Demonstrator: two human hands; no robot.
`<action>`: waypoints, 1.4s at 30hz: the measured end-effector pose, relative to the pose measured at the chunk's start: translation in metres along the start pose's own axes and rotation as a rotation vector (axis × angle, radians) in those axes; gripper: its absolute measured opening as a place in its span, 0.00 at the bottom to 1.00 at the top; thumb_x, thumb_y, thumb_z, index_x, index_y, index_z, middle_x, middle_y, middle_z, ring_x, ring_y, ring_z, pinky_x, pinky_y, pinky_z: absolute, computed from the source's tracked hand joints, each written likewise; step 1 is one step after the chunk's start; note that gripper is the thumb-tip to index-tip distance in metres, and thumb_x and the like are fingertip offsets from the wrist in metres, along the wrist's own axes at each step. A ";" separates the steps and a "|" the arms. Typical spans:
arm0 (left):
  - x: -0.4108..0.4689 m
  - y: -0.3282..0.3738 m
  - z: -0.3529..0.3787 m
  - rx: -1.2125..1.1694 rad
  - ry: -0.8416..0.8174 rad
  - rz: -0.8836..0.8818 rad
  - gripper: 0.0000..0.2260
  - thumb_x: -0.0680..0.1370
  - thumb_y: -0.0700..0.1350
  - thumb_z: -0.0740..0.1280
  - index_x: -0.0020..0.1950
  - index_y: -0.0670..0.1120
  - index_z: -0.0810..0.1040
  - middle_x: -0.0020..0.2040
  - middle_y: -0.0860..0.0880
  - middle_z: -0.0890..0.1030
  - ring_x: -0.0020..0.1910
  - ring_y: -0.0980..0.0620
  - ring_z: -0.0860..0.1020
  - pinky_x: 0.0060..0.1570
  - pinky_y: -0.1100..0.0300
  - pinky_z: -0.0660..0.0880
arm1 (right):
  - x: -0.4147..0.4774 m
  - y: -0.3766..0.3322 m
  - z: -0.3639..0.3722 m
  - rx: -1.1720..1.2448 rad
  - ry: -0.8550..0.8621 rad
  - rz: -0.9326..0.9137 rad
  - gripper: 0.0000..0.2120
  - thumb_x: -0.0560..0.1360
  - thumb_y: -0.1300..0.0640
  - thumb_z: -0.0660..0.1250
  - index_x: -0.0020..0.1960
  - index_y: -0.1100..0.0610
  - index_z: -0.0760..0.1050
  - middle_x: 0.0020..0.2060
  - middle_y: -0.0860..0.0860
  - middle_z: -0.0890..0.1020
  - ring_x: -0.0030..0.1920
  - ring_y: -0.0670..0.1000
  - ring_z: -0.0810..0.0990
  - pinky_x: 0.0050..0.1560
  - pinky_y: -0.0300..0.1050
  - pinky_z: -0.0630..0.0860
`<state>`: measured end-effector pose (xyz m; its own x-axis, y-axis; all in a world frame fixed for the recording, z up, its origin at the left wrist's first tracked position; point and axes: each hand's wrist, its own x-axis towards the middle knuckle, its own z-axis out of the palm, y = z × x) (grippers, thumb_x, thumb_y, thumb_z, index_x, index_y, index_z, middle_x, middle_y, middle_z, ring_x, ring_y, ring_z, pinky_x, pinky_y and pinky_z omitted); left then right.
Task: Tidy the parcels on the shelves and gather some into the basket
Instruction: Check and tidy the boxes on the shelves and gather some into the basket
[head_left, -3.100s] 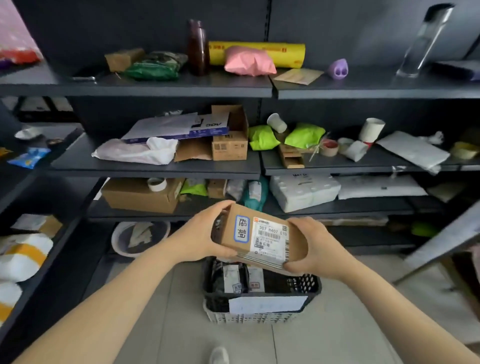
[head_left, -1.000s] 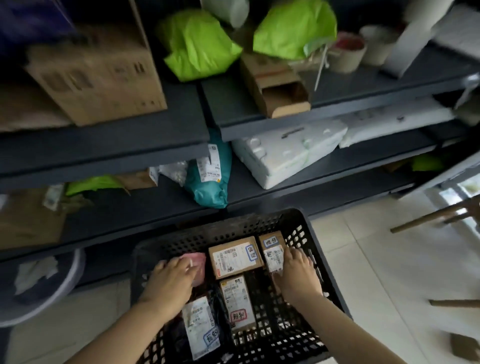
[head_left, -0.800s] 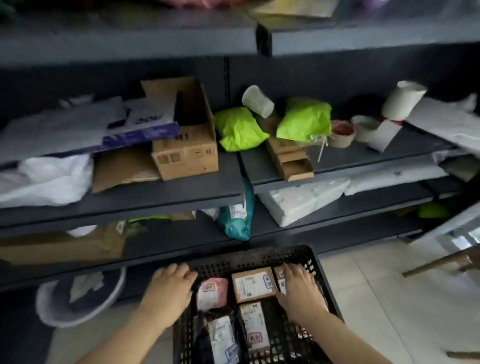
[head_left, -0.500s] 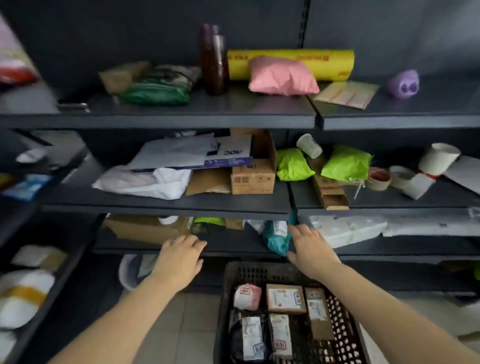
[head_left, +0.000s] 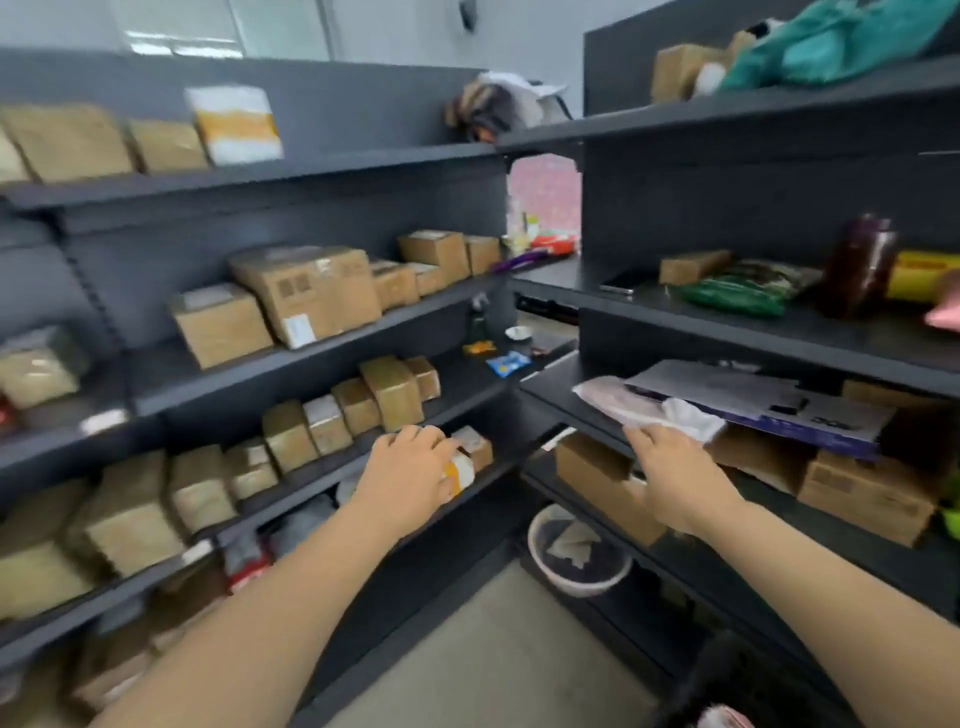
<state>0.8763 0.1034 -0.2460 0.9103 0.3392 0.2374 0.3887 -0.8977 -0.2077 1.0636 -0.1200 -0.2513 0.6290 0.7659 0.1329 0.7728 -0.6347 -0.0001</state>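
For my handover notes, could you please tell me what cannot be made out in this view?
Head view:
1. White-and-orange parcel: mostly behind the left hand; grip unclear.
2. Basket: cut off at the bottom edge; contents mostly unseen.
3. Carton label: blurred, unreadable.

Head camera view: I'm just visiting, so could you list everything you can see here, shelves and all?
cardboard boxes: many, brown, rows on left shelves, few on right
large parcel: one, white-and-orange, top left shelf
teal bag: one, teal, top right shelf
bottle: one, dark brown, right upper shelf
green packet: one, green, left of bottle
roll: one, yellow, right of bottle
mailer: one, white, right middle shelf edge
flat carton: one, white-and-blue, overlapping mailer
basin: one, pale, low under right shelves
basket: one, black, bottom right corner, blurred
small parcel: one, white-and-orange, lower left shelf
left grip: one bare hand, curled on small parcel
right grip: one bare hand, fingertips at mailer
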 end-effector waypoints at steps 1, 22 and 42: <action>-0.020 -0.019 -0.007 0.012 -0.011 -0.057 0.21 0.79 0.54 0.59 0.72 0.53 0.64 0.69 0.52 0.68 0.68 0.49 0.66 0.63 0.52 0.65 | 0.006 -0.023 -0.006 0.015 0.013 -0.052 0.32 0.77 0.46 0.61 0.76 0.55 0.54 0.69 0.53 0.67 0.68 0.55 0.66 0.67 0.47 0.64; -0.315 -0.414 -0.082 0.161 0.034 -0.754 0.24 0.80 0.55 0.58 0.75 0.53 0.60 0.71 0.53 0.65 0.70 0.52 0.63 0.67 0.55 0.63 | 0.091 -0.551 -0.080 0.323 0.150 -0.670 0.33 0.78 0.46 0.62 0.77 0.53 0.51 0.72 0.50 0.63 0.70 0.51 0.65 0.67 0.44 0.67; -0.269 -0.620 -0.020 0.159 0.061 -0.731 0.24 0.79 0.54 0.60 0.74 0.52 0.62 0.70 0.52 0.68 0.69 0.51 0.65 0.67 0.54 0.63 | 0.246 -0.741 -0.044 0.405 0.122 -0.659 0.30 0.78 0.48 0.62 0.75 0.55 0.57 0.69 0.52 0.64 0.68 0.55 0.65 0.64 0.48 0.69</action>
<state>0.3878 0.5630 -0.1618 0.4045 0.8128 0.4191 0.9113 -0.3965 -0.1107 0.6417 0.5338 -0.1747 0.0345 0.9402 0.3387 0.9690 0.0516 -0.2418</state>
